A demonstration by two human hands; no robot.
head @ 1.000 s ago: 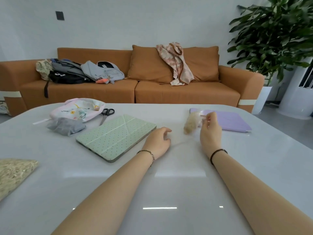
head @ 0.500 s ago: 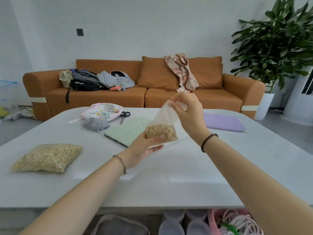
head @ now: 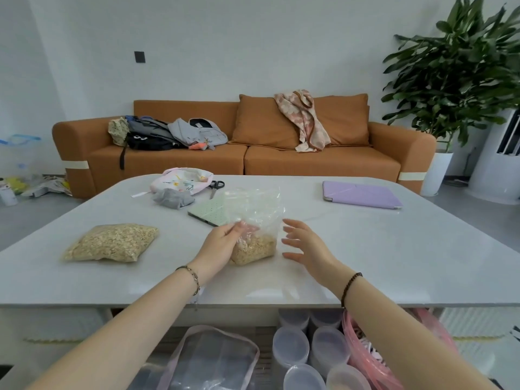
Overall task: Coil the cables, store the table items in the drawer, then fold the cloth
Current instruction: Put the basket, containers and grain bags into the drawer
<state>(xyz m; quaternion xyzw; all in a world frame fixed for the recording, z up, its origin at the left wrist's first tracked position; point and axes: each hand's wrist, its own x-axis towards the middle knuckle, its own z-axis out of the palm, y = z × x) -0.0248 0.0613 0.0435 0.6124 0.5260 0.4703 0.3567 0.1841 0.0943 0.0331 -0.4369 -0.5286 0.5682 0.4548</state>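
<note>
Two bags of oat-like flakes sit on the white table (head: 394, 249). The small clear bag (head: 254, 246) stands upright near the front edge, with its flakes settled at the bottom and its empty top crumpled above them. The left hand (head: 222, 246) grips it from the side, fingers curled against the plastic just above the flakes. The right hand (head: 306, 246) hovers just beside the bag on the other side, fingers spread and relaxed, holding nothing. A narrow gap shows between it and the plastic.

The large bag (head: 112, 243) lies flat, well off to the left. Behind the small bag lies a green tablet case (head: 208, 211), partly hidden by the plastic. Further back, a grey cloth (head: 173, 198) is bunched up and touches a floral pouch (head: 183, 180), with scissors (head: 216, 187) just to the right of them. A purple tablet case (head: 361, 194) lies alone at the far right.

Below the table's front edge the drawer (head: 264, 358) stands open. It holds a clear pouch with pink trim (head: 213, 358) on the left, round lidded tubs (head: 304, 347) in the middle and a pink bag (head: 365, 358) on the right. An orange sofa (head: 309, 161) strewn with bags stands beyond the table.
</note>
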